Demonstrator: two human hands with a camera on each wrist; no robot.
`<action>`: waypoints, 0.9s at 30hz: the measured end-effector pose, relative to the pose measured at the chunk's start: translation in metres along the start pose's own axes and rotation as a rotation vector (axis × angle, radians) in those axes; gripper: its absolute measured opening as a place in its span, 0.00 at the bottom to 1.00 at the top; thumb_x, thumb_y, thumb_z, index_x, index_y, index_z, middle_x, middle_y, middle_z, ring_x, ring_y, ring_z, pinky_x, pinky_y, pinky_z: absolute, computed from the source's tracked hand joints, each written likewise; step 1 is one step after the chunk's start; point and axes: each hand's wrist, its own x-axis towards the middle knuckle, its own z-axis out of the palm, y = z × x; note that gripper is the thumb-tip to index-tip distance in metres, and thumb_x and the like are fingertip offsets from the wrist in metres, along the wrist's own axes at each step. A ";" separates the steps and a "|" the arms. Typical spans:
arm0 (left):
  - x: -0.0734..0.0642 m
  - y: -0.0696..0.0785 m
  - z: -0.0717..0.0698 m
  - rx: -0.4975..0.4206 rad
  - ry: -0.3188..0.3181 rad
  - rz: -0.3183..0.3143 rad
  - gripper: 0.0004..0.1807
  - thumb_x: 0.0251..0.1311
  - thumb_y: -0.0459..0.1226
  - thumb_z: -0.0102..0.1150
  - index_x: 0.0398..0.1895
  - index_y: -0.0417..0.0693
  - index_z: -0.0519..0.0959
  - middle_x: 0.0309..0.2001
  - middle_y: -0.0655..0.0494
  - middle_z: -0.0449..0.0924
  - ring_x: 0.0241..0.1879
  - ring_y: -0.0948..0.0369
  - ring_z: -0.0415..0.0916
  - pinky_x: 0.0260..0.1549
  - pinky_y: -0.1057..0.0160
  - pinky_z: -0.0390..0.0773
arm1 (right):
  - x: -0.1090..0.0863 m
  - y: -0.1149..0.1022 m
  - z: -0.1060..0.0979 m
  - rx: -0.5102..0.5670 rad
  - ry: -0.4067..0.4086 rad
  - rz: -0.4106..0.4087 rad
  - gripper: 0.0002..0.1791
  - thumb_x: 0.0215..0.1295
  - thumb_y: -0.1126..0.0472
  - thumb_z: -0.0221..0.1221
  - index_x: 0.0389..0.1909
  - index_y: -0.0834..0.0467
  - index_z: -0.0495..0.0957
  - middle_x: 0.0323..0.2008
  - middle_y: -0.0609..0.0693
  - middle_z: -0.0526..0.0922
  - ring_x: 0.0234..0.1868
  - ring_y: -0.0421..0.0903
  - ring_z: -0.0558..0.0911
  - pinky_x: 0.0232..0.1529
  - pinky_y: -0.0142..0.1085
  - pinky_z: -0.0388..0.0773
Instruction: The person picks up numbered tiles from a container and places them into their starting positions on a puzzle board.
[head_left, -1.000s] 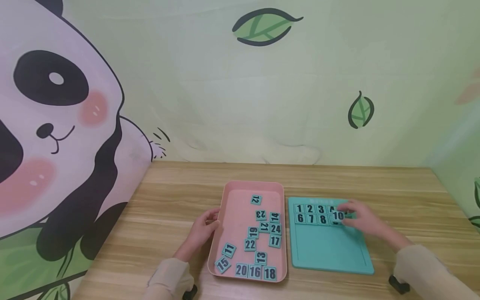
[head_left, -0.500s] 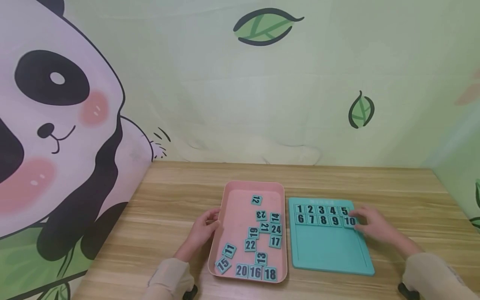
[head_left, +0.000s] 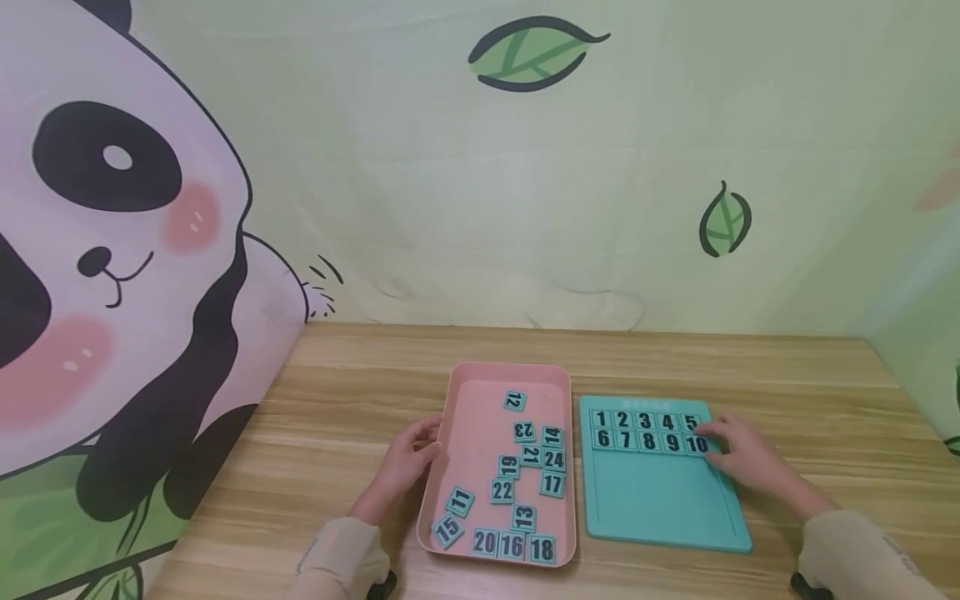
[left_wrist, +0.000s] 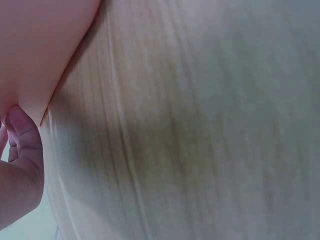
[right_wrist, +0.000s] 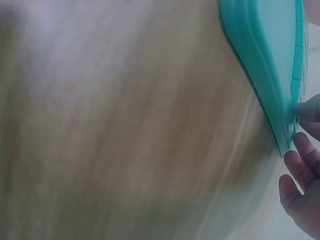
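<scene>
My left hand (head_left: 408, 457) holds the left rim of a pink tray (head_left: 468, 433), thumb at the edge; the left wrist view shows the same hand (left_wrist: 22, 155) against the tray's wall. My right hand (head_left: 746, 450) touches the number 10 tile (head_left: 697, 445) at the right end of the second row on a turquoise board (head_left: 660, 500). Its index fingertip lies over the edge of the number 5 tile (head_left: 689, 422), its thumb by the lower right corner of 10. Tiles 1 to 10 stand in two rows. In the right wrist view, bent fingers (right_wrist: 300, 170) hang beside the board's edge.
Several loose number tiles lie in the tray, some turned, such as the 12 tile (head_left: 513, 401), the 22 tile (head_left: 502, 490) and the 18 tile (head_left: 542, 548). Both tray and board rest on a wooden table (head_left: 360, 375). Behind stands a wall (head_left: 420, 208) with a panda print.
My right hand has carried the 10 tile rightward from over tiles 4 and 9 to the second row's end, then slid it left against 9. The left hand stays on the tray.
</scene>
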 end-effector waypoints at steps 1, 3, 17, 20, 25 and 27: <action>0.000 0.000 0.000 -0.002 -0.001 0.002 0.20 0.58 0.30 0.47 0.56 0.46 0.69 0.46 0.46 0.70 0.46 0.54 0.69 0.40 0.61 0.75 | 0.000 0.000 0.001 -0.011 0.009 0.001 0.19 0.48 0.65 0.58 0.44 0.64 0.75 0.41 0.61 0.72 0.45 0.58 0.70 0.41 0.53 0.69; 0.000 0.000 0.000 -0.006 -0.002 0.005 0.20 0.58 0.29 0.47 0.56 0.45 0.69 0.46 0.45 0.70 0.45 0.54 0.69 0.39 0.61 0.75 | 0.001 0.001 0.001 -0.026 0.021 0.004 0.19 0.48 0.65 0.58 0.44 0.64 0.75 0.40 0.60 0.72 0.43 0.57 0.70 0.40 0.52 0.70; 0.001 -0.003 0.000 -0.006 0.002 -0.004 0.20 0.58 0.29 0.47 0.56 0.46 0.69 0.46 0.46 0.70 0.45 0.55 0.70 0.38 0.62 0.75 | 0.010 -0.025 -0.007 -0.008 0.090 -0.094 0.18 0.52 0.64 0.57 0.45 0.65 0.74 0.43 0.64 0.73 0.44 0.60 0.72 0.41 0.54 0.70; 0.001 -0.003 0.001 -0.003 0.003 -0.003 0.20 0.58 0.29 0.47 0.55 0.46 0.69 0.46 0.46 0.70 0.45 0.55 0.70 0.39 0.61 0.75 | 0.014 -0.038 -0.007 0.020 0.088 -0.121 0.17 0.53 0.64 0.57 0.45 0.65 0.75 0.44 0.64 0.73 0.46 0.61 0.72 0.43 0.55 0.70; 0.002 -0.004 0.001 -0.008 0.004 0.000 0.20 0.58 0.29 0.47 0.55 0.46 0.69 0.45 0.46 0.71 0.45 0.55 0.70 0.38 0.62 0.75 | 0.020 -0.062 -0.002 0.042 0.082 -0.166 0.16 0.54 0.63 0.56 0.45 0.63 0.75 0.44 0.61 0.75 0.46 0.59 0.73 0.43 0.52 0.71; 0.002 -0.003 0.001 -0.009 0.004 0.000 0.20 0.58 0.29 0.47 0.55 0.46 0.69 0.46 0.46 0.71 0.45 0.55 0.70 0.38 0.62 0.75 | 0.022 -0.072 0.001 0.038 0.087 -0.208 0.16 0.53 0.64 0.57 0.45 0.63 0.75 0.43 0.60 0.76 0.46 0.58 0.73 0.44 0.52 0.71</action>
